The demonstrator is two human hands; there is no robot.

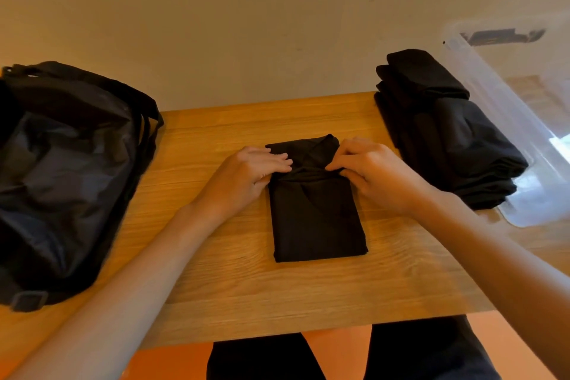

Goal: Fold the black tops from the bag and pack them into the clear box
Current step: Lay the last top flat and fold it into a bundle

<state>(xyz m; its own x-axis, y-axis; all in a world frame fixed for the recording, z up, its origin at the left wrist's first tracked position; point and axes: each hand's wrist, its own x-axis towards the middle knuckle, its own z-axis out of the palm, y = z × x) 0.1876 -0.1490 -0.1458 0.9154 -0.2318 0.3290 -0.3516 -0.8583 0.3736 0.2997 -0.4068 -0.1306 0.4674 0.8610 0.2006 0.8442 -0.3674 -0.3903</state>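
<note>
Dark-clothed legs show below the near edge of the wooden table, the person being seated at it. Two bare forearms reach forward over the table, one from each lower corner.

At the middle of the table lies one black top, folded to a narrow upright rectangle. Its near part lies flat. Its far part is bunched into a ridge across the width, with a loose flap beyond.

The left hand lies on the left end of that ridge, fingers laid over the cloth and thumb tucked at its edge, gripping the fold. The right hand has its fingers curled and pinches the right end of the same ridge. The fingertips of the two hands are near each other but apart.

To the left, a black bag sits slumped on the table, a strap draped down its right side and a buckle at its near corner.

To the right, a stack of folded black tops rests on the table, well apart from the top being worked. It sits hard against the left wall of the clear box, outside it. The box stands at the table's right edge, partly out of view. A dark shape at its far rim is too blurred to identify.

A plain beige wall stands behind the table.
</note>
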